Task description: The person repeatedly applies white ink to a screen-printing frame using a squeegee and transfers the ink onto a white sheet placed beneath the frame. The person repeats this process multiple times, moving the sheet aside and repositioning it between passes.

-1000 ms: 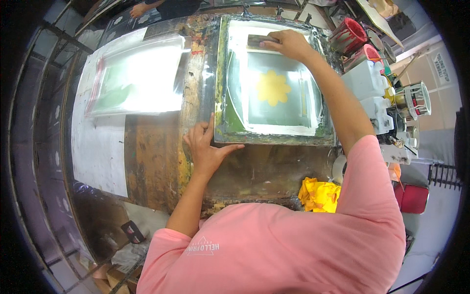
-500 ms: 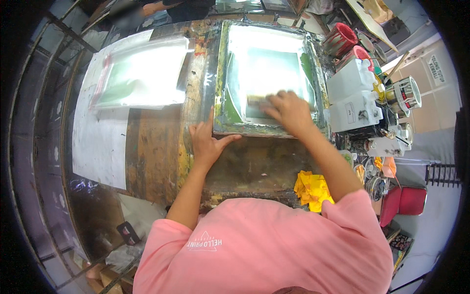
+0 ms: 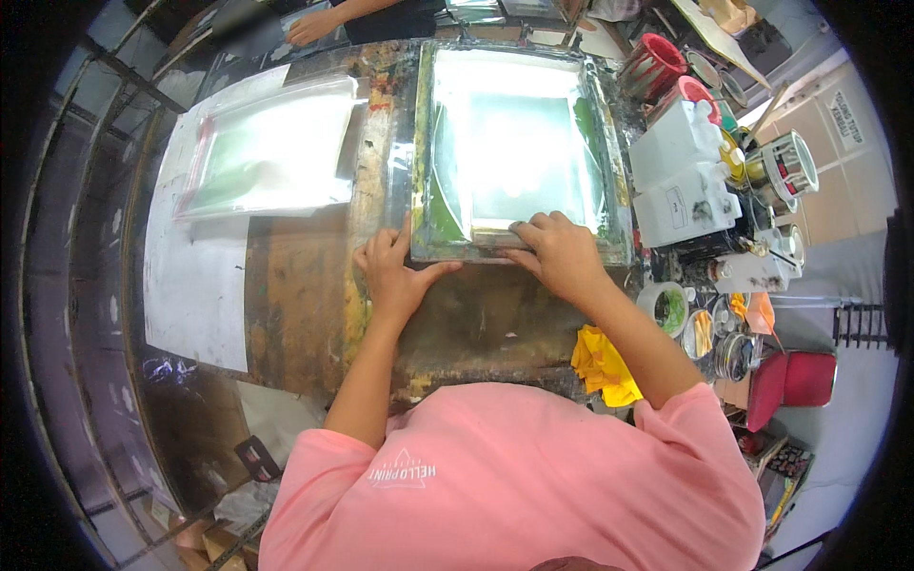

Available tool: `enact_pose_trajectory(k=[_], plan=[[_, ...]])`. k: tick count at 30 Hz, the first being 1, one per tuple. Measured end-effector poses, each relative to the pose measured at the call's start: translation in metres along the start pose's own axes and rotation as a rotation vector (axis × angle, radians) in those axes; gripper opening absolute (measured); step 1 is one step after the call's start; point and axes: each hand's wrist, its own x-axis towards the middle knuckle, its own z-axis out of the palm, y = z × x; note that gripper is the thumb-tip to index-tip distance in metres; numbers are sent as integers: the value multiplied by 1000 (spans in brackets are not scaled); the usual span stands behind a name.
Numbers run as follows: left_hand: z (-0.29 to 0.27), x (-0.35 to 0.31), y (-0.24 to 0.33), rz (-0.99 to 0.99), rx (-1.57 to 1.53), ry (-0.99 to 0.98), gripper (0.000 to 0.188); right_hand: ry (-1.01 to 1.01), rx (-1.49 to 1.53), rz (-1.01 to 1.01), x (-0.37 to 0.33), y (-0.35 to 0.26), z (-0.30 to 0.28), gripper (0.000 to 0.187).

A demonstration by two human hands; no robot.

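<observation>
Stained brown tabletop (image 3: 290,295) bears a green-edged rectangular screen (image 3: 519,133); right grip (image 3: 559,252) clasps a brown squeegee (image 3: 490,234) nearside, stroke seemingly done; left grip (image 3: 394,274) spreads, touching the screen's corner.

Wears loose salmon-pink tee (image 3: 514,476), soft fabric lightly creased nr R underarm, w/ short slvs (image 3: 700,423) stopping nr elbows & leaving forearms (image 3: 647,333) bare. Carries small wht print (image 3: 402,472) on upper L side, i.e. thin triangle outline w/ bold lettering across it, plus smaller chars.
</observation>
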Motion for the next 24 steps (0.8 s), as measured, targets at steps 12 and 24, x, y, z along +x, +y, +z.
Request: enact_pose_trajectory(k=[12, 24], plan=[[-1, 3, -3, -6, -49, -1, 110, 93, -207, -25, 201, 132, 29, 43], [-3, 0, -1, -18, -155, -9, 113, 194, -156, 6, 170, 118, 40, 41]])
